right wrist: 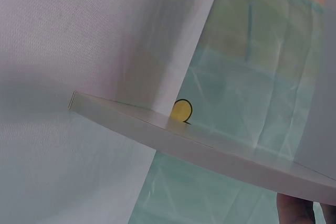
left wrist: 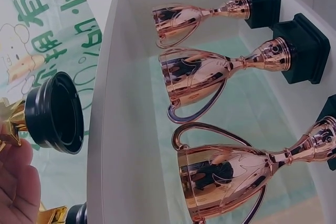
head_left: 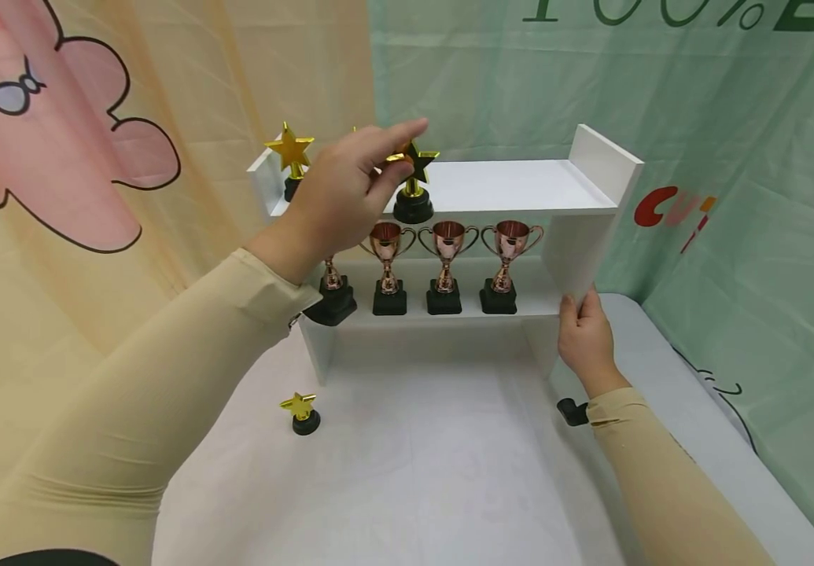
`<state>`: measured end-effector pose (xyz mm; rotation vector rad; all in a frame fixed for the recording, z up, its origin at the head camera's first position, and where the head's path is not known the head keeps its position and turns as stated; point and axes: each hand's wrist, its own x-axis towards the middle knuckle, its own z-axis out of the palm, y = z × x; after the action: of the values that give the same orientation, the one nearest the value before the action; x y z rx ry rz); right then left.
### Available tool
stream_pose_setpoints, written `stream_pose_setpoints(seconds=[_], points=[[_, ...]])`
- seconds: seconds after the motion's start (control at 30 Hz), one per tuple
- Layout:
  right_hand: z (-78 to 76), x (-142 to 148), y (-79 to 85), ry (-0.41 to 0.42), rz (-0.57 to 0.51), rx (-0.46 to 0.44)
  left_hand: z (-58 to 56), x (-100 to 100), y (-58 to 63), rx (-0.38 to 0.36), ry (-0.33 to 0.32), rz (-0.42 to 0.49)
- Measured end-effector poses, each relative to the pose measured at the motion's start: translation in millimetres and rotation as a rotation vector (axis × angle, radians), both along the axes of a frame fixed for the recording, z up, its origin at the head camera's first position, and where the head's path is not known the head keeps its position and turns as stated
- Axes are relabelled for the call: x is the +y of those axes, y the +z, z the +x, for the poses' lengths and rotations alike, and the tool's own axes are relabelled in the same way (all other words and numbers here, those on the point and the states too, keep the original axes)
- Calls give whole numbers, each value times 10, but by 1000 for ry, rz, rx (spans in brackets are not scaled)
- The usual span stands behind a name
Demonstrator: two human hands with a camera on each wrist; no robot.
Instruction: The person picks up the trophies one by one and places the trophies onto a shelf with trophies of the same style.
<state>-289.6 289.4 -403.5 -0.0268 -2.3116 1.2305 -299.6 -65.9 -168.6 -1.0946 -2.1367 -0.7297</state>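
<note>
My left hand (head_left: 343, 185) pinches a gold star trophy (head_left: 414, 185) by its star, over the top board of a white shelf (head_left: 491, 185). In the left wrist view its round black base (left wrist: 55, 113) is tilted, with the hollow underside showing. A second star trophy (head_left: 290, 149) stands at the top board's left end, and a gold tip behind my hand is mostly hidden. Below, several rose-gold cups (head_left: 447, 244) on black bases line the middle board, the leftmost partly covered by my wrist. My right hand (head_left: 586, 338) grips the shelf's right side panel (head_left: 580, 244).
A small gold star trophy (head_left: 300, 406) stands on the white tabletop (head_left: 407, 479), in front of the shelf to the left. A black object (head_left: 572, 411) shows at the right wrist. Printed curtains (head_left: 484, 86) hang behind, and a dark cord (head_left: 732, 401) runs along the right.
</note>
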Motion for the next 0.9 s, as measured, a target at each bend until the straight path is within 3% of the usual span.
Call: stream_pose_setpoints(seconds=[0.9], points=[[1, -12, 2, -10, -9, 20, -112, 99, 22, -65, 71, 6]])
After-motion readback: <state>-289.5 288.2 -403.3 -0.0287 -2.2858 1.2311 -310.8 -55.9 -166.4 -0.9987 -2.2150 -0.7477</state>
